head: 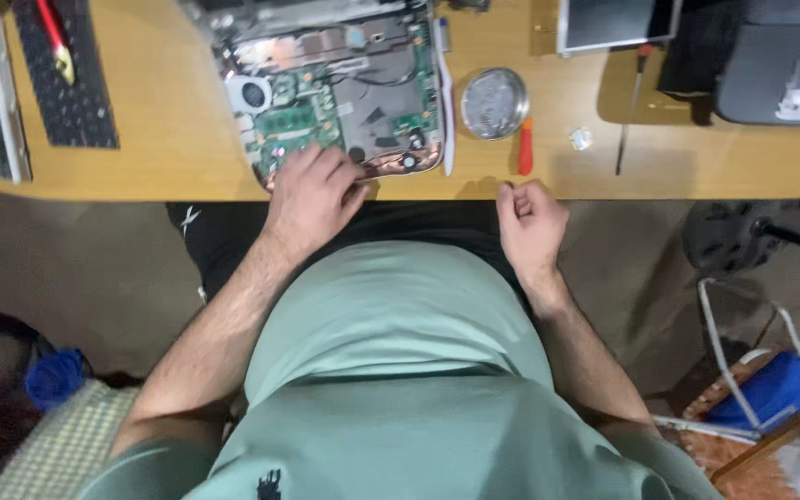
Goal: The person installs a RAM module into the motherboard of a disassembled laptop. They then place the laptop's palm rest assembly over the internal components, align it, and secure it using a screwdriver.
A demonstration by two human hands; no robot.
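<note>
- The right hand (531, 222) hung just off the desk (168, 157) edge, right of the opened laptop (340, 93), fingers curled nearly closed; whether it held anything small could not be told.
- The left hand (312, 194) rested flat on the laptop's near corner, fingers spread, gripping nothing.
- The laptop's cover was already off, with the green circuit board and fan exposed; the parts inside looked still in place.
- Right of the laptop lay an orange-handled screwdriver (525, 148) and a round metal dish (493, 102).
- Far left of it lay a removed keyboard (71, 83).
</note>
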